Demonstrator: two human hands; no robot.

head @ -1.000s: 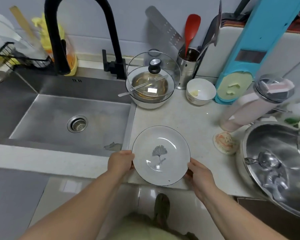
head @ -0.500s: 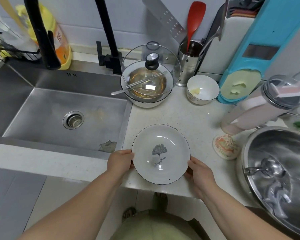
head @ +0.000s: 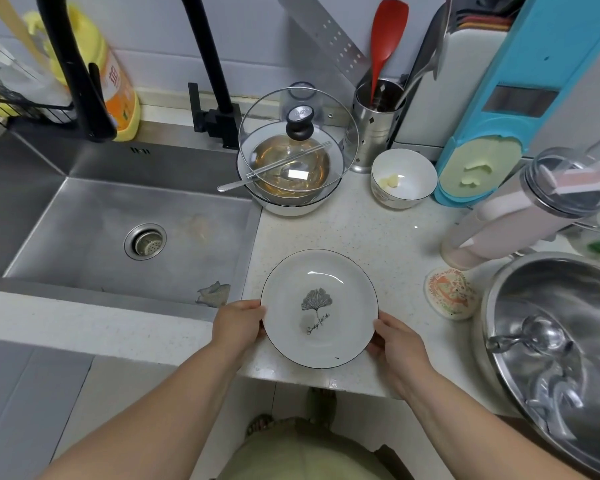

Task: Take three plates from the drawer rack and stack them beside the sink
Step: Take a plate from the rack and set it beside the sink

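A white plate [head: 319, 308] with a thin dark rim and a grey ginkgo leaf print sits at the front of the speckled counter [head: 371, 237], just right of the steel sink [head: 118, 233]. My left hand [head: 238, 323] grips its left rim and my right hand [head: 397, 341] grips its right rim. I cannot tell whether the plate rests flat on the counter or hovers just above it. Whether other plates lie under it is hidden. The drawer rack is out of view.
Behind the plate stands a white bowl with a glass lid [head: 293, 150], a small white bowl [head: 404, 178] and a steel utensil holder [head: 374, 123]. A large steel pot [head: 551, 341] fills the right. A pink lidded canister [head: 520, 216] and a round coaster [head: 451, 292] lie between. A black faucet [head: 84, 71] arches over the sink.
The plate and both hands have held nearly the same place on the counter. The view has shifted slightly, bringing the back of the counter lower in frame.
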